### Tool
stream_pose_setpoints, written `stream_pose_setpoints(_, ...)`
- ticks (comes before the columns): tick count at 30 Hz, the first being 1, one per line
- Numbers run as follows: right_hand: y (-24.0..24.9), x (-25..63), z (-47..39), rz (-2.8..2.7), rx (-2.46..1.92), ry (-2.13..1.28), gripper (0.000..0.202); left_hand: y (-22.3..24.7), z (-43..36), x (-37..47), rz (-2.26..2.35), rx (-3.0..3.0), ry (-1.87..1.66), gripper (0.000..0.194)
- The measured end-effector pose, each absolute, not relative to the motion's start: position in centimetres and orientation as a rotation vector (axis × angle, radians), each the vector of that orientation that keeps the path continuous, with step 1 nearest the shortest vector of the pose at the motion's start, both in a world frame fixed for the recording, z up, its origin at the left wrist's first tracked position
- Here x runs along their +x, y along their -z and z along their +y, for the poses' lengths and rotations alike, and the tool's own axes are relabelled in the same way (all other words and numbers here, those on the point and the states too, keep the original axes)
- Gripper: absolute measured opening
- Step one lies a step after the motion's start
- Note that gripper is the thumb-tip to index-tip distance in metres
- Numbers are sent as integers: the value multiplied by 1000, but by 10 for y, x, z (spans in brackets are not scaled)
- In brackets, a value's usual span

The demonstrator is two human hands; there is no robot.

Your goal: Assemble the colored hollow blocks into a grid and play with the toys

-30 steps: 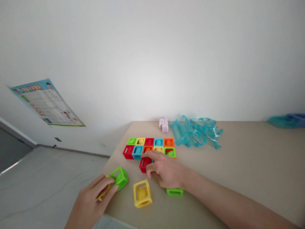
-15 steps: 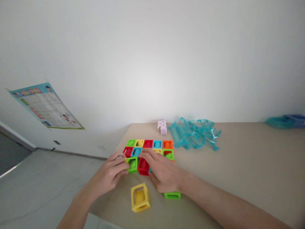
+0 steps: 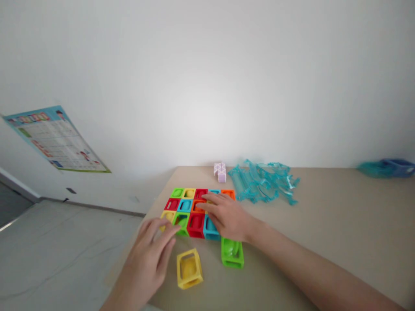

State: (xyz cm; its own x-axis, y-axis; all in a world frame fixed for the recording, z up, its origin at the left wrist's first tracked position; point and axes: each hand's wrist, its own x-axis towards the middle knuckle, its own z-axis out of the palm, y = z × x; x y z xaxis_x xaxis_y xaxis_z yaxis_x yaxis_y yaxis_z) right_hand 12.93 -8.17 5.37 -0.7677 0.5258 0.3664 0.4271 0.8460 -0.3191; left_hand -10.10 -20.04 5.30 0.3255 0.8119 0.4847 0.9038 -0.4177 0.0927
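My right hand lies flat, fingers spread, on the block grid at the counter edge, gripping nothing. My left hand, loose and empty, fingertips touching the grid's green block. Yellow block and green block sit loose just in front.

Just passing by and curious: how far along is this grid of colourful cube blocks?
Two full rows and most of a third sit joined in the block grid. The right hand lies flat on it; the left hand fingers the near-left corner. A loose yellow block and a green block lie apart on the table, not yet joined.
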Motion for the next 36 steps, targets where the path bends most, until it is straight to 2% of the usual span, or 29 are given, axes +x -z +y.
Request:
stream_pose_setpoints(4,-50,131,-79,-2639,-727,-334,40,-36,-229,-37,-1416,-2540,589,52)
stream_pose_setpoints(7,-51,130,-80,-2642,-741,-367,42,-23,-228,-2,-1454,-2433,656,63)
stream_pose_setpoints(13,-51,131,-79,-2649,-750,-375,40,-21,-213,-1,-1585,-2388,899,25)
stream_pose_setpoints(18,-50,131,-79,-2641,-736,-349,38,-14,-215,-20,-1655,-2381,1057,3)
stream_pose_setpoints(23,-50,132,-79,-2637,-728,-326,38,-5,-225,-39,-1696,-2412,1164,10)
stream_pose_setpoints(29,-51,131,-80,-2647,-728,-300,37,-6,-226,-57,-1635,-2326,1070,14)
stream_pose_setpoints(33,-51,131,-81,-2653,-741,-300,36,-7,-217,-63,-1690,-2291,1036,8)
stream_pose_setpoints(36,-51,131,-82,-2649,-745,-304,36,-6,-212,-64,-1723,-2364,1020,15)
